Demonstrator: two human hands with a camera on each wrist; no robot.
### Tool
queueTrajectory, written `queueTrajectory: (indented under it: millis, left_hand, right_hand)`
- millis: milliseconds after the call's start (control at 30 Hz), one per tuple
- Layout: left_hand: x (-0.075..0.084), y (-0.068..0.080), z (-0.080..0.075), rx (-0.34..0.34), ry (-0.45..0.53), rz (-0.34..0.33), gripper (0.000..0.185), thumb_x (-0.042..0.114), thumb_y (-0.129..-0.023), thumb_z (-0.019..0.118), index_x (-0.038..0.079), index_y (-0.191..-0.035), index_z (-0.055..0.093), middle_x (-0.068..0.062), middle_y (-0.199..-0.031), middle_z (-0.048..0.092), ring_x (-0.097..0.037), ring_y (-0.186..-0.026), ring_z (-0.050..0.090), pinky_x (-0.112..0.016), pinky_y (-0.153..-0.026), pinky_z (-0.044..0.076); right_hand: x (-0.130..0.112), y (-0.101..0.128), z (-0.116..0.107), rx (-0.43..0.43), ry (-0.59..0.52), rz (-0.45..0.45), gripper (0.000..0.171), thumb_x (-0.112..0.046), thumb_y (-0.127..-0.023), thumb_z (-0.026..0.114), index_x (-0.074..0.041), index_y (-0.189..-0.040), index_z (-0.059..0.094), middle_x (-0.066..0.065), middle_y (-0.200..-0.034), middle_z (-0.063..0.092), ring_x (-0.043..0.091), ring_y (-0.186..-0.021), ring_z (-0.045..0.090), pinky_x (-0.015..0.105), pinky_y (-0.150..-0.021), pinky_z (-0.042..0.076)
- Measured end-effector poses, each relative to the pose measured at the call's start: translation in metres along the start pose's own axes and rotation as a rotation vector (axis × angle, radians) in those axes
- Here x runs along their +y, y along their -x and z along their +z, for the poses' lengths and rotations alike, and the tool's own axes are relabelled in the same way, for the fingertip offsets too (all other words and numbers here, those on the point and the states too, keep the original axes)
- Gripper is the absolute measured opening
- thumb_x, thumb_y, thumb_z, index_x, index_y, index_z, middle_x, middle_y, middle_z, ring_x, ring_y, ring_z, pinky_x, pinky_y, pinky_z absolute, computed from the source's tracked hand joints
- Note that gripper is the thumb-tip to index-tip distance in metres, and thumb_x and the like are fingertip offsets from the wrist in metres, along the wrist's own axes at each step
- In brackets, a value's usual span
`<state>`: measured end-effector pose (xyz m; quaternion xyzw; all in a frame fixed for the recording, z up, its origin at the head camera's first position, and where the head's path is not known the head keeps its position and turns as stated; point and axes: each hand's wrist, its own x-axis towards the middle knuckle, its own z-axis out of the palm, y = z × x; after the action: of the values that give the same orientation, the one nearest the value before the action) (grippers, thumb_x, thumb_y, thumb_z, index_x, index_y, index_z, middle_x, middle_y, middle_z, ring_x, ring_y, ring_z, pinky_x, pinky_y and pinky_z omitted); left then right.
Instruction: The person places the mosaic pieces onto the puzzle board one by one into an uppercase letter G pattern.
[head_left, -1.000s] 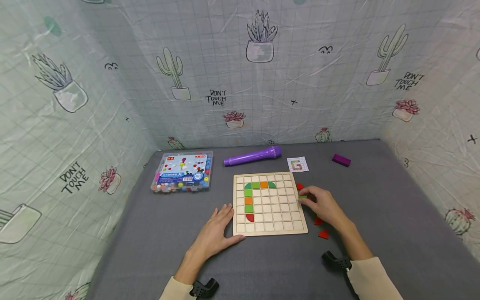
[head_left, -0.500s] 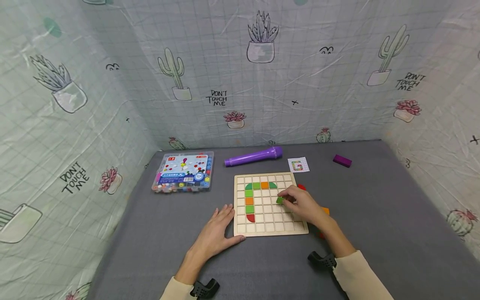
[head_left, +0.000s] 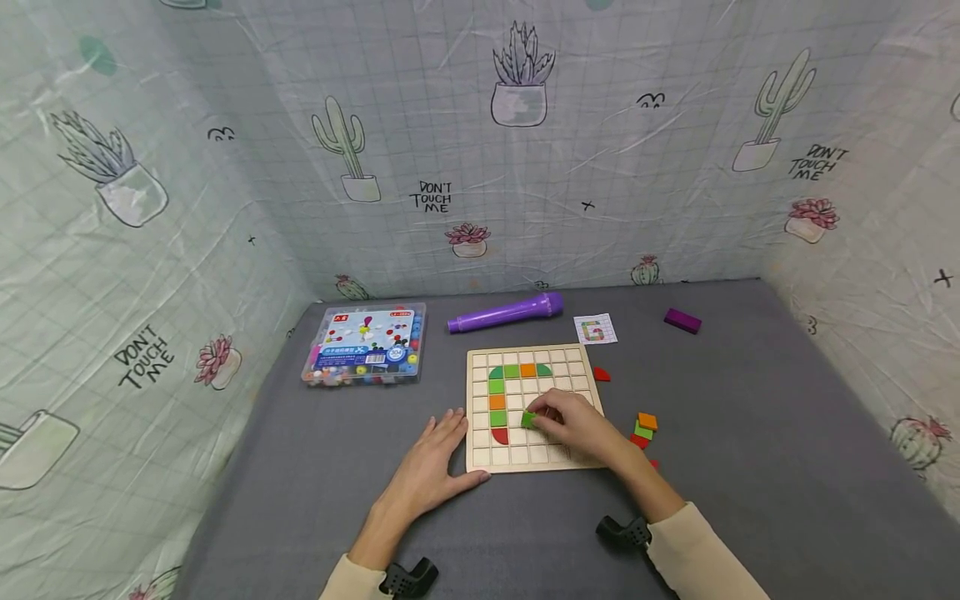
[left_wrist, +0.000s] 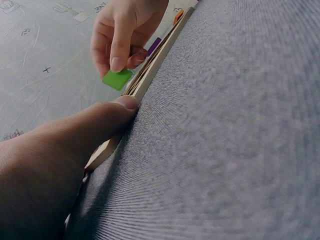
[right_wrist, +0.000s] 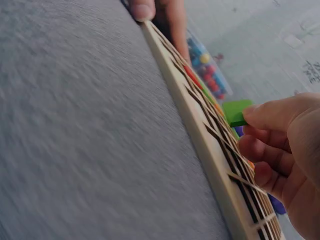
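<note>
A wooden grid board [head_left: 573, 360] lies on the grey table, with green, orange and red tiles along its top row and left column. My right hand [head_left: 572, 425] pinches a green square tile [head_left: 528, 419] just above the board's lower middle cells, beside the red tile [head_left: 499, 435]. The green tile [left_wrist: 117, 79] shows between finger and thumb in the left wrist view, and the same tile [right_wrist: 237, 113] in the right wrist view. My left hand [head_left: 435, 461] lies flat on the table, thumb against the board's [left_wrist: 150, 67] lower left corner.
Loose orange, green and red tiles [head_left: 643, 428] lie right of the board, one red piece [head_left: 601, 375] further up. A purple cylinder [head_left: 506, 312], a pattern card [head_left: 595, 329], a purple block [head_left: 682, 320] and a clear box of beads [head_left: 366, 342] sit behind. Fabric walls enclose the table.
My right hand picked a green tile from the pile right of the board and carried it leftward across the board to its lower middle. The left hand has stayed put.
</note>
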<state>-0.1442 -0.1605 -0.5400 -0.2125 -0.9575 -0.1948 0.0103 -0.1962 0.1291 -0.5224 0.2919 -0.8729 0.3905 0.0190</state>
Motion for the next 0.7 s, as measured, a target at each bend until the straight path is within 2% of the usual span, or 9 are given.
queueTrajectory:
  millis: [200, 500, 700]
  left_hand:
    - [-0.001, -0.001, 0.000, -0.004, -0.008, 0.001, 0.096, 0.072, -0.084, 0.063, 0.006, -0.151, 0.045, -0.008, -0.161, 0.039, -0.026, -0.150, 0.035, -0.045, -0.127, 0.027]
    - [-0.001, -0.001, 0.000, -0.011, -0.011, 0.002, 0.097, 0.073, -0.084, 0.061, 0.006, -0.152, 0.044, -0.008, -0.161, 0.038, -0.025, -0.151, 0.034, -0.045, -0.128, 0.026]
    - [-0.001, 0.000, 0.001, -0.002, -0.005, 0.005, 0.096, 0.072, -0.085, 0.062, 0.006, -0.151, 0.045, -0.008, -0.161, 0.038, -0.025, -0.151, 0.034, -0.045, -0.128, 0.026]
  right_hand:
    - [-0.007, -0.002, 0.010, -0.047, -0.025, 0.012, 0.013, -0.016, -0.094, 0.071, -0.013, -0.107, 0.072, -0.005, -0.093, 0.069, 0.001, -0.077, 0.055, 0.019, -0.068, 0.052]
    - [-0.007, -0.001, 0.017, -0.022, 0.023, -0.082, 0.011, -0.014, -0.093, 0.071, -0.014, -0.103, 0.075, -0.006, -0.093, 0.069, 0.001, -0.077, 0.055, 0.020, -0.068, 0.052]
    - [-0.007, 0.000, 0.018, -0.042, 0.030, -0.070, 0.012, -0.015, -0.094, 0.071, -0.016, -0.104, 0.077, -0.007, -0.093, 0.068, 0.000, -0.077, 0.054, 0.019, -0.068, 0.050]
